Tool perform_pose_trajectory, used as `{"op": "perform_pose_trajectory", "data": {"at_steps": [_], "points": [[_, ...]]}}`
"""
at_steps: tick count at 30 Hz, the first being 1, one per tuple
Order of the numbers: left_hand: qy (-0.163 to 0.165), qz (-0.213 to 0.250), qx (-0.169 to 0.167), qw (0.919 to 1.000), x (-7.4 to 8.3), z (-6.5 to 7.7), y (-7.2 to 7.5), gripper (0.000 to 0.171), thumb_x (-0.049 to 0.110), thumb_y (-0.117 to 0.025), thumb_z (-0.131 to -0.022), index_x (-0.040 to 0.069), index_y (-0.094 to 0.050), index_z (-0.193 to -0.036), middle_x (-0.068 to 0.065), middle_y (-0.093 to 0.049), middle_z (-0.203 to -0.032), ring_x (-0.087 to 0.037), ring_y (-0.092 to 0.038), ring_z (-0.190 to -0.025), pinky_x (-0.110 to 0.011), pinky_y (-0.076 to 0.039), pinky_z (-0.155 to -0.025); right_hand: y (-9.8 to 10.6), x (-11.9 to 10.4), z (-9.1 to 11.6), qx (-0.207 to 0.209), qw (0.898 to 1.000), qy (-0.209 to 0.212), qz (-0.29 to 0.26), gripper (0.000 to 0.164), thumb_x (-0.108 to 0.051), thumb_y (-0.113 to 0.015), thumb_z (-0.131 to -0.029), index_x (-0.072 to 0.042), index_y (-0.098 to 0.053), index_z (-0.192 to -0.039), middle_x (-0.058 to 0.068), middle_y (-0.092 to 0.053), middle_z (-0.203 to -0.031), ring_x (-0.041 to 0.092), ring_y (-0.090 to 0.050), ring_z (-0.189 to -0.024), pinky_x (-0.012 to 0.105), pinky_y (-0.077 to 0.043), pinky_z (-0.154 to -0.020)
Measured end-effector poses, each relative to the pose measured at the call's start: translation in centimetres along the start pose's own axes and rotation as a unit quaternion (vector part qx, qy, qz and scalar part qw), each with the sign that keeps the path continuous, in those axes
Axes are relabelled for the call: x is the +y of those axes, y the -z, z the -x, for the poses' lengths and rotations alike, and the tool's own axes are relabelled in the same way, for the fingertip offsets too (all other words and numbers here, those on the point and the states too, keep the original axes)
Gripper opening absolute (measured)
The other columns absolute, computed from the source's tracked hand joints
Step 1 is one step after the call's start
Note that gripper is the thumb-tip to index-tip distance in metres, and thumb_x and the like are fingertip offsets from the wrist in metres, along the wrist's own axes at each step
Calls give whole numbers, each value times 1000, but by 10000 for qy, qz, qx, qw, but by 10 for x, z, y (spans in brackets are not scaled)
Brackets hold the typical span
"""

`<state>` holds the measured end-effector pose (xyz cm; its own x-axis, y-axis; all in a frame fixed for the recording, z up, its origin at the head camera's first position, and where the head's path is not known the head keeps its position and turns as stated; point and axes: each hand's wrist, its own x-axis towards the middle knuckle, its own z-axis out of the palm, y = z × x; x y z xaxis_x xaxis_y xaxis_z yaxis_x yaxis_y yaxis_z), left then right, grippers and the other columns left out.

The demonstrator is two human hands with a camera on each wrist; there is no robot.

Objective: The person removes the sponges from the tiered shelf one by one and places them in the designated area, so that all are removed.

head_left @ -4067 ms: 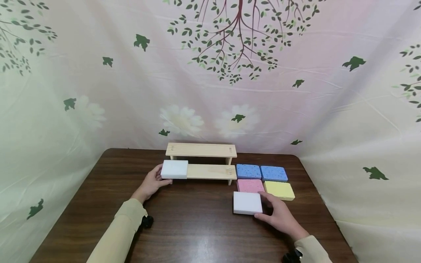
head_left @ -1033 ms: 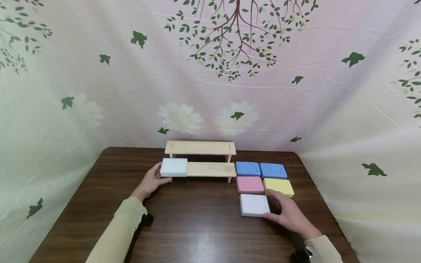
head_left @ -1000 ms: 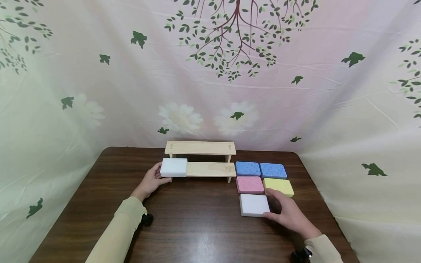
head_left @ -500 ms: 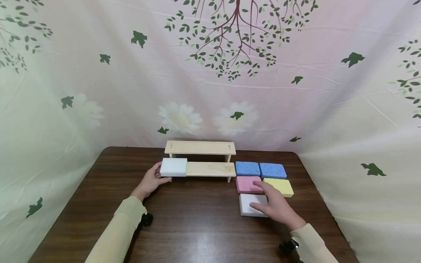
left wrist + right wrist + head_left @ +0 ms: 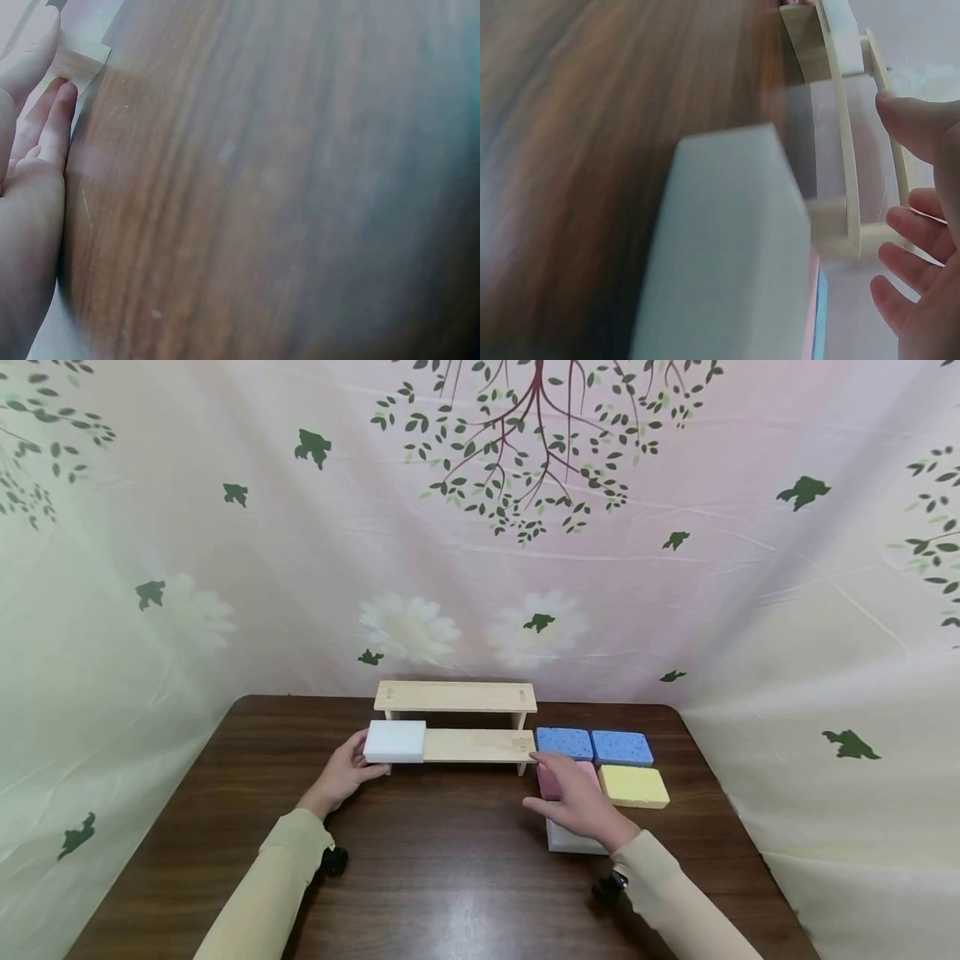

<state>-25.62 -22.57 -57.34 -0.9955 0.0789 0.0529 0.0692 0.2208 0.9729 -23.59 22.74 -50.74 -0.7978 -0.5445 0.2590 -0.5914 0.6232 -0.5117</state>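
Observation:
A white sponge (image 5: pixel 395 742) lies on the left end of the lower tier of a two-step wooden rack (image 5: pixel 480 745). My left hand (image 5: pixel 341 781) holds it at its left edge, thumb along the front; in the left wrist view the fingers (image 5: pixel 56 124) reach toward a wooden end, and the sponge cannot be made out. With fingers apart and nothing in it, my right hand (image 5: pixel 573 797) hovers over a pink sponge (image 5: pixel 551 785) and a second white sponge (image 5: pixel 570 839), partly hiding both. Its fingertips come close to the rack's right end. The right wrist view shows that white sponge below the hand.
Behind the right hand sit two blue sponges (image 5: pixel 565 743) side by side, with a yellow sponge (image 5: pixel 633 787) in front of the right one. The rack's raised rear tier (image 5: pixel 455 696) stands near the back edge of the dark wooden table (image 5: pixel 450 877). A patterned curtain surrounds the table.
The right hand slid the second white sponge rightward to just before the pink one, let go of it, and moved left toward the rack. The left hand stayed where it was.

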Motion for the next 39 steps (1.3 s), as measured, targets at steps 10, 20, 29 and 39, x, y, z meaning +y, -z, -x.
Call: {"op": "perform_pose_trajectory", "data": {"at_steps": [10,20,29,39], "points": [[48,23,22,10000,0,0,-2,88,3,-86,-87,3,-36,-160,-25,-56,-148,-35,-58,-132,-16,-51,-96,-20,-20,-38,-255,9995,152,119,77,-36,-82,-94,-4,-48,-155,13,-52,-156,34,-45,-147,55,-40,-118],[73,25,2,10000,0,-2,-1,89,3,-85,-88,3,-34,-161,-25,-54,-150,-35,-57,-133,-16,-50,-96,-38,-37,-69,-285,9993,211,72,77,-39,-80,-95,-6,-47,-156,11,-52,-156,30,-45,-147,50,-38,-120],[199,-99,-24,9997,-1,-3,-1,87,-1,-81,-90,-2,-31,-161,-30,-51,-151,-39,-55,-135,-17,-50,-97,-53,-49,-86,-267,9992,196,-220,78,-37,-80,-95,-3,-46,-155,15,-51,-156,32,-47,-146,50,-39,-120],[133,-39,23,9999,3,1,0,89,5,-85,-88,3,-35,-161,-25,-55,-150,-34,-57,-133,-16,-50,-97,-63,-62,-108,-387,9989,94,-238,80,-42,-78,-96,-3,-44,-157,17,-50,-157,32,-45,-147,47,-36,-122]]}}
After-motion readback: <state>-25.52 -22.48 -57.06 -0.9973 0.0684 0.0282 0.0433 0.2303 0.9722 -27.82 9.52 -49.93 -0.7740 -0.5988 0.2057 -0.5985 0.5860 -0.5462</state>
